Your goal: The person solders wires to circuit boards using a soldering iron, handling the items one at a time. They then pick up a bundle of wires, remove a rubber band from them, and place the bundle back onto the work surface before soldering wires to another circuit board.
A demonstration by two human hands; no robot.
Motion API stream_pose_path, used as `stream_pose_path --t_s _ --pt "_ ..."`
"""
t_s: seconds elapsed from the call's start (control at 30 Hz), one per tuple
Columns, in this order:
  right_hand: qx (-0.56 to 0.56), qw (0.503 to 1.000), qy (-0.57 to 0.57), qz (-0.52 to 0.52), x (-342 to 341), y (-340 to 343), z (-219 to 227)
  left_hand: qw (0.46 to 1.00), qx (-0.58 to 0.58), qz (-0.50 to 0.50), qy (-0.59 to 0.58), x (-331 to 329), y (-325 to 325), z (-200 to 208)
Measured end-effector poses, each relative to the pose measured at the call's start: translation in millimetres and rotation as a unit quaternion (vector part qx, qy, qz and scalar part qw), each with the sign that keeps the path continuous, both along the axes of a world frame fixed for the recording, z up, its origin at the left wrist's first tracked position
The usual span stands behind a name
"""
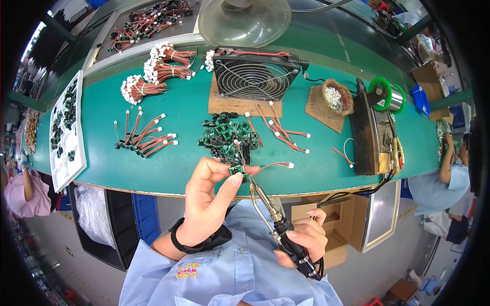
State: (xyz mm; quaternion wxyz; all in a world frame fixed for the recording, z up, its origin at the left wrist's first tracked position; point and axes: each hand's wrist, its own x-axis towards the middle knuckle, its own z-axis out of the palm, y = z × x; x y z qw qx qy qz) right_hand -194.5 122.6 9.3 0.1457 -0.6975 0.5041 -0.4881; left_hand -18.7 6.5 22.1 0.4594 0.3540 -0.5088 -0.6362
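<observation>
Between thumb and fingers, my left hand [208,196] pinches a small green circuit board [237,170] at the table's front edge. A red-and-black wire lead [270,166] with a white connector runs off to the right of that board. My right hand [306,237] is wrapped around a black-handled soldering iron [288,238] with a thin feed tube along it. The iron's tip is at the board's right edge; whether it touches is too small to tell. Just beyond my left hand lies a heap of green and black circuit boards [224,136].
Wired boards [135,145] lie left, with wire bundles [143,89] behind. A white tray [76,158] of boards is far left. Loose leads [280,130] lie right of the heap. A black fan [255,76], a bowl of white pellets [343,102] and a solder spool [397,98] stand behind.
</observation>
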Motion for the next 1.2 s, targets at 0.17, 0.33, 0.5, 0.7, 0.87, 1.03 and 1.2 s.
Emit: stream_pose_path --t_s 0.17,0.33,0.5,0.7,0.87,1.03,1.2 --pt "0.027 1.0 -0.014 0.006 -2 2 5 1.0 0.023 -0.005 -0.01 -1 2 3" --pt "0.024 1.0 -0.008 0.003 -5 4 6 1.0 0.01 -0.003 -0.008 -2 2 1" --pt "-0.031 0.999 0.013 -0.009 -13 8 -7 0.997 0.063 -0.01 0.042 0 -2 2" --pt "-0.048 0.979 -0.099 -0.169 -10 2 -32 0.988 0.111 -0.025 0.108 11 -9 3" --pt "0.028 0.94 -0.204 -0.272 1 -3 -33 0.993 0.075 0.057 0.073 43 -20 -7" --pt "0.013 0.949 -0.211 -0.236 4 -16 -28 0.967 -0.004 0.199 -0.157 103 -36 -39" --pt "0.09 0.937 -0.24 -0.235 9 -40 -25 0.84 -0.054 0.271 -0.466 152 -38 -51"
